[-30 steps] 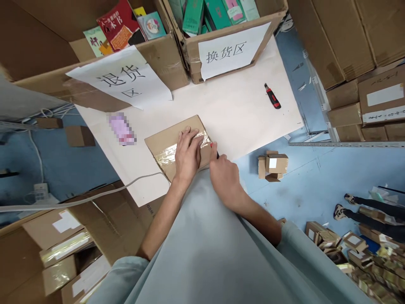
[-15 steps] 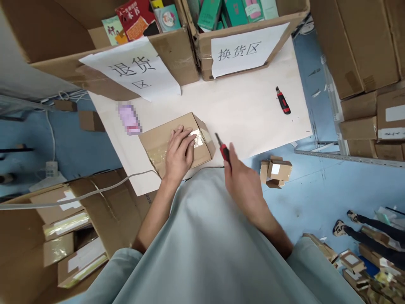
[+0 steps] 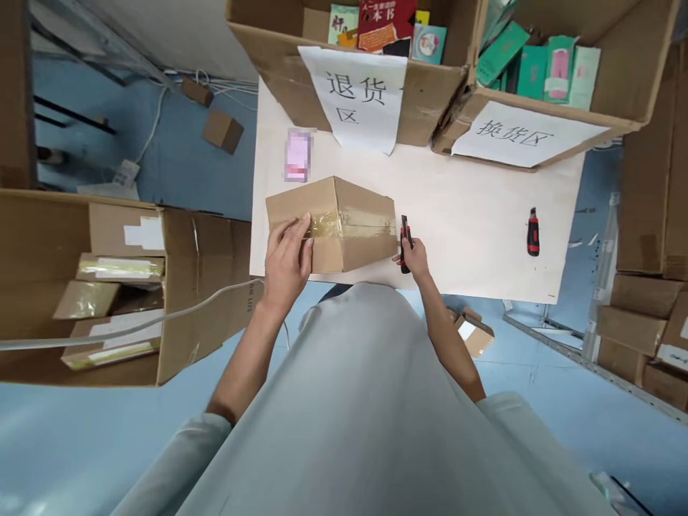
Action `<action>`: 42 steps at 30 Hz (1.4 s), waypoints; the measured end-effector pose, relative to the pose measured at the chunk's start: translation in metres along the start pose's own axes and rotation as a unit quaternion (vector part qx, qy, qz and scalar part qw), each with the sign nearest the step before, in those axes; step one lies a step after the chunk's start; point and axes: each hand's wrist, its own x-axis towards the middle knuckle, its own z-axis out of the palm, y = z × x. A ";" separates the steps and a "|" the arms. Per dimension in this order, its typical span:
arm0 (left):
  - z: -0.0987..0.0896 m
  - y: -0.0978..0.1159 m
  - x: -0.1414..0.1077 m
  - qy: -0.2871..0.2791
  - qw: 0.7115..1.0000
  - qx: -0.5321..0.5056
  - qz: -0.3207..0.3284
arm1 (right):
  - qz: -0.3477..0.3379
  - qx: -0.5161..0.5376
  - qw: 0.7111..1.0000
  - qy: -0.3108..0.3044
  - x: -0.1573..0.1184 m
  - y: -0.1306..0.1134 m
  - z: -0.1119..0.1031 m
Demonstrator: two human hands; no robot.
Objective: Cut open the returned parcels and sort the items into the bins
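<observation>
A taped cardboard box [image 3: 365, 215] sits on the white tabletop, one end face turned to the right with clear tape across its seam. My left hand [image 3: 287, 261] grips the box at its near left part, bent fingers and thumb pressing beside the tape on top. In my right hand [image 3: 416, 258] is a black and red utility knife [image 3: 404, 247], its tip pointing away from me, close to the right end of the box. Whether the blade touches the cardboard I cannot tell. Some fingers of the right hand are hidden behind the knife.
A second utility knife [image 3: 532, 233] lies at the table's right. Two labelled cartons, one with books [image 3: 387, 25] and one with green packages [image 3: 532, 72], stand along the back. A blurred purple item [image 3: 297, 154] lies at the left. A large open carton [image 3: 204, 265] stands left, a cable [image 3: 215, 294] crossing it.
The view has swung round. My right hand has brought the utility knife to the box's right end and its tip is turned upright. My left hand has shifted toward the box's left side.
</observation>
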 end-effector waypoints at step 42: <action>0.109 -0.049 -0.006 -0.065 0.884 -0.411 -0.212 | -0.221 -0.726 0.625 -0.182 -0.078 -0.167 0.034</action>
